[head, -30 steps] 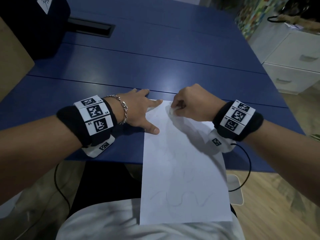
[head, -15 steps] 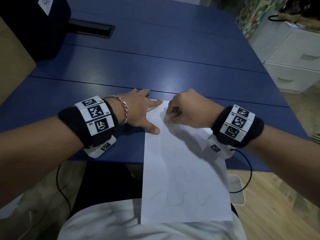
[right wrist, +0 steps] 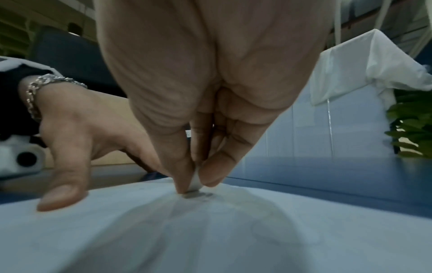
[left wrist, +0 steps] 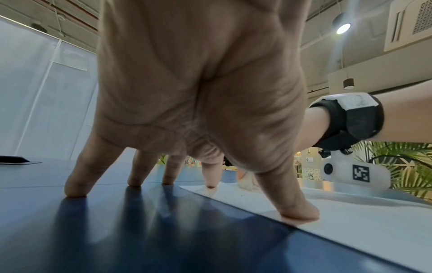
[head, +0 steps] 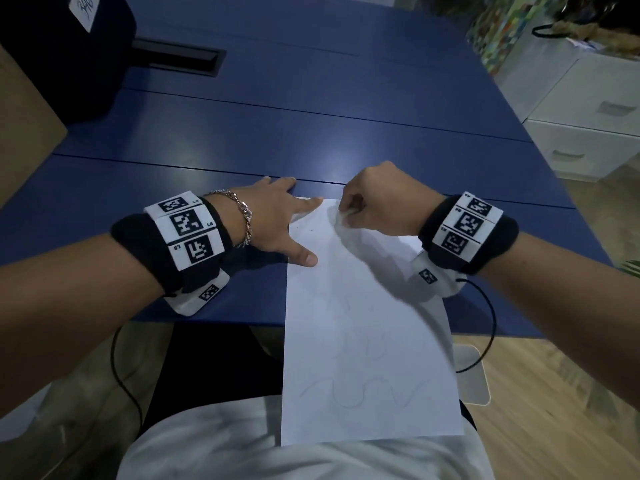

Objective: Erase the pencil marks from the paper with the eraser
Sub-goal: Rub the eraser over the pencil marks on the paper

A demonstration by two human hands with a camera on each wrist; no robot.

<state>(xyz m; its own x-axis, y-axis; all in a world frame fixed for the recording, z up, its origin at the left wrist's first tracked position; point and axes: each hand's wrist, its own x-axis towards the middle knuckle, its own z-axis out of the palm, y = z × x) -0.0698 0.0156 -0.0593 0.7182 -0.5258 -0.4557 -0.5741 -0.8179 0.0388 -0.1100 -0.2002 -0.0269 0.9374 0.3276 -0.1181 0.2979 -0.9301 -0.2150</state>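
Note:
A white sheet of paper (head: 363, 341) lies on the blue table (head: 277, 133) and hangs over its near edge onto my lap. Faint wavy pencil marks (head: 360, 393) cross its lower part. My right hand (head: 377, 202) pinches a small white eraser (head: 346, 213) between thumb and fingers and presses it on the paper's far edge; in the right wrist view the eraser (right wrist: 195, 182) touches the paper (right wrist: 210, 230). My left hand (head: 277, 220) lies spread, thumb and forefinger pressing the paper's left corner; in the left wrist view its thumb (left wrist: 294, 210) rests on the paper (left wrist: 362, 221).
A dark box (head: 62, 53) with a white label stands at the far left, beside a black cable slot (head: 180, 57) in the table. White drawers (head: 588, 126) stand to the right. Small eraser crumbs (head: 310, 230) dot the paper near my left hand.
My right hand with the eraser slid left along the paper's top edge, then back a little to the right. The left hand has kept its place on the corner.

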